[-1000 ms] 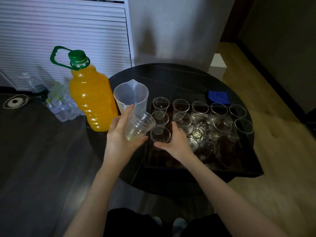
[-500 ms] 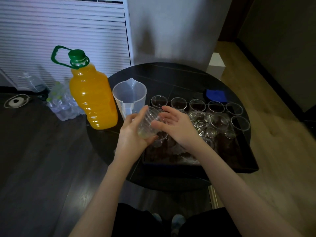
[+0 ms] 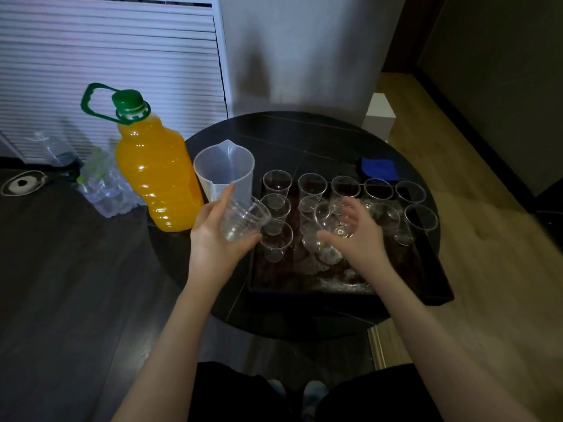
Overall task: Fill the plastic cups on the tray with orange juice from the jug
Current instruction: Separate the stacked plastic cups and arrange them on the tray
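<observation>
Left hand [image 3: 213, 239] grip wraps a cup stack [image 3: 243, 220] tilted toward 2 o'clock; right hand [image 3: 353, 236] pinches one cup [image 3: 330, 222], tray [image 3: 335, 287] gap at 6.

Round black table [image 3: 304, 141] carries tray [image 3: 426, 269], jug [image 3: 225, 169], bottle [image 3: 155, 175].

Beyond the right hand [image 3: 358, 236], at the far edge of the round black worktop [image 3: 304, 138], lies a folded blue cloth [image 3: 379, 168]. Left of the left hand [image 3: 217, 236], on the dark floor [image 3: 61, 284], sits a shrink-wrapped pack of water bottles [image 3: 105, 184], a loose clear bottle [image 3: 56, 150] behind it and a round white-and-black object [image 3: 23, 183] further left.
</observation>
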